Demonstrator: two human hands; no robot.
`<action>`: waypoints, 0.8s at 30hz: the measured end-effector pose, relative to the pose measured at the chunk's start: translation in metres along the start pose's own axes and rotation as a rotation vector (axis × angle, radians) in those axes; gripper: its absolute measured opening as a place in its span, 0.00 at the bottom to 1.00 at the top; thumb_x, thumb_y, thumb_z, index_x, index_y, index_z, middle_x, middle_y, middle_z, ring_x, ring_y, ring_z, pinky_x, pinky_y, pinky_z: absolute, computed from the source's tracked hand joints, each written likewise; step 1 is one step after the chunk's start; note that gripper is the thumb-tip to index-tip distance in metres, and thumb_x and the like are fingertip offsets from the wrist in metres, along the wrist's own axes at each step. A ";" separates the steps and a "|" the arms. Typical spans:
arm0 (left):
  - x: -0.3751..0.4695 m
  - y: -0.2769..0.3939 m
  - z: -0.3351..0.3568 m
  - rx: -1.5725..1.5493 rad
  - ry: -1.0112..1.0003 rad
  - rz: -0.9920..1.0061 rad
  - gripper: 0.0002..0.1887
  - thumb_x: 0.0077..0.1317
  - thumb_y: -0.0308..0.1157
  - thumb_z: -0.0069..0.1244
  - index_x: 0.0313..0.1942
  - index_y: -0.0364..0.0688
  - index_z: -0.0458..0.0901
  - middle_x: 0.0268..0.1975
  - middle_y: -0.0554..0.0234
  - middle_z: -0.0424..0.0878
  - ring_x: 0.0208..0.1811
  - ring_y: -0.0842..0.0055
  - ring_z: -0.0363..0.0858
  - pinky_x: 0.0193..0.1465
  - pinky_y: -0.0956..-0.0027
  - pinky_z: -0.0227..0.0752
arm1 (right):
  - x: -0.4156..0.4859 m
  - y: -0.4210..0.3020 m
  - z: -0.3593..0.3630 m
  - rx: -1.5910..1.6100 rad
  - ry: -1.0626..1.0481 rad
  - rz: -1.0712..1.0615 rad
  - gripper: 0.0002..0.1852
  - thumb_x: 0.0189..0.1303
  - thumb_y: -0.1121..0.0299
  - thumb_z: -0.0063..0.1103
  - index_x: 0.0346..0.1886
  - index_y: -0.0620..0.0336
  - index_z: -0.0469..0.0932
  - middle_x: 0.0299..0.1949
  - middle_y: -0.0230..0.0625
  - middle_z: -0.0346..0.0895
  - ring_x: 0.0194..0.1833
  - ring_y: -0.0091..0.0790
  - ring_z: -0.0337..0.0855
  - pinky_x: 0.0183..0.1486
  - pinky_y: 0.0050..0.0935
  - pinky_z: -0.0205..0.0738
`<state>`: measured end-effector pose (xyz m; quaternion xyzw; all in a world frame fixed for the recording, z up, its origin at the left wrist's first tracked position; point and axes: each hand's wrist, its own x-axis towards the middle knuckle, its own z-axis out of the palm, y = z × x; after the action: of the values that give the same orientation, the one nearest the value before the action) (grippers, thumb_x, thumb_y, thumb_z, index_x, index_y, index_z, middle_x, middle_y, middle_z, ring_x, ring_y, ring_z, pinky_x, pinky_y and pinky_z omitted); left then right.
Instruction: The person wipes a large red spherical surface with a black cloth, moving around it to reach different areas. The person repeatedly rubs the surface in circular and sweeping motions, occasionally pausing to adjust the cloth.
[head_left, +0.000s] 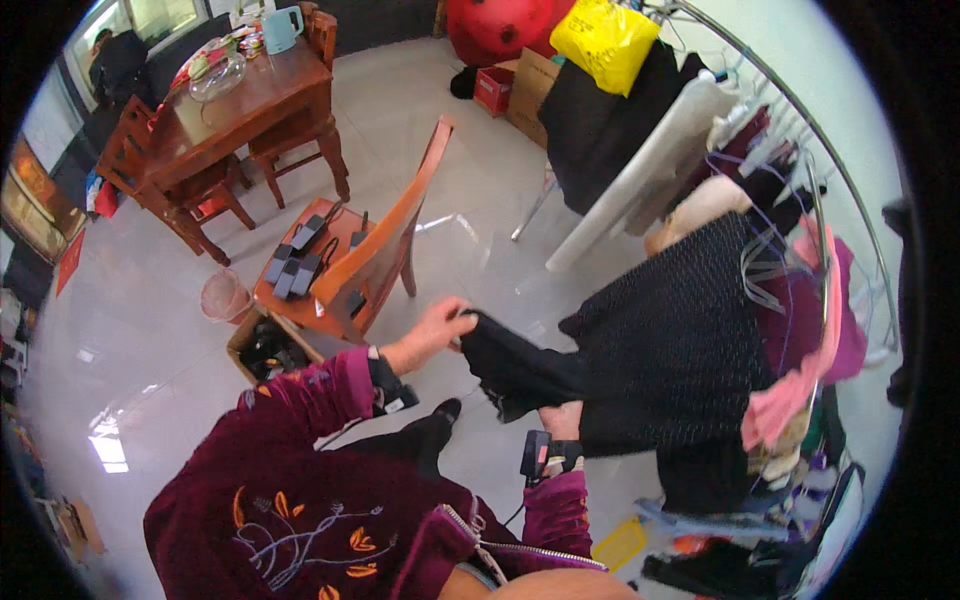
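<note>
My left hand pinches the end of a black knitted garment, at what looks like a sleeve. My right hand is under the same garment near its middle; the cloth hides its fingers, so its grip cannot be made out. The garment stretches right to the clothes rack, where a pale hanger shows at its edge. A pink cloth and a purple garment hang beside it. Both wrists carry black strapped devices.
An orange-brown wooden chair holds several black devices, with a cardboard box and a pink waste basket beside it. A wooden table stands at upper left; a person is beyond it. Clothes and a yellow basket lie at lower right.
</note>
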<state>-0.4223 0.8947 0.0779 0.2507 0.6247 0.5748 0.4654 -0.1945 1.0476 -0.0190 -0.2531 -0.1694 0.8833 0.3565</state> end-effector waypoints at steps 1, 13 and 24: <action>0.016 -0.014 -0.008 0.102 0.028 -0.037 0.17 0.66 0.41 0.52 0.50 0.44 0.71 0.46 0.68 0.75 0.47 0.79 0.74 0.43 0.67 0.75 | 0.022 -0.005 0.010 -0.111 -0.076 -0.039 0.14 0.66 0.60 0.51 0.49 0.57 0.77 0.47 0.40 0.80 0.51 0.41 0.78 0.60 0.44 0.70; 0.123 0.005 -0.031 -0.722 -0.239 -0.049 0.33 0.71 0.53 0.42 0.71 0.55 0.50 0.70 0.60 0.56 0.70 0.60 0.56 0.59 0.35 0.65 | 0.187 -0.021 0.158 -1.399 -1.086 -0.627 0.20 0.53 0.69 0.63 0.52 0.51 0.79 0.53 0.35 0.79 0.57 0.37 0.76 0.63 0.40 0.67; 0.270 0.083 -0.063 -0.750 0.338 0.220 0.23 0.64 0.38 0.53 0.58 0.41 0.71 0.53 0.65 0.77 0.54 0.74 0.76 0.59 0.65 0.70 | 0.421 -0.033 0.162 -0.797 -0.691 0.704 0.25 0.65 0.58 0.58 0.63 0.52 0.66 0.57 0.30 0.73 0.57 0.30 0.74 0.51 0.39 0.75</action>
<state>-0.6149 1.1111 0.0712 0.0314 0.4093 0.8416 0.3511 -0.5288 1.3521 -0.0086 -0.1072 -0.4972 0.8474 -0.1522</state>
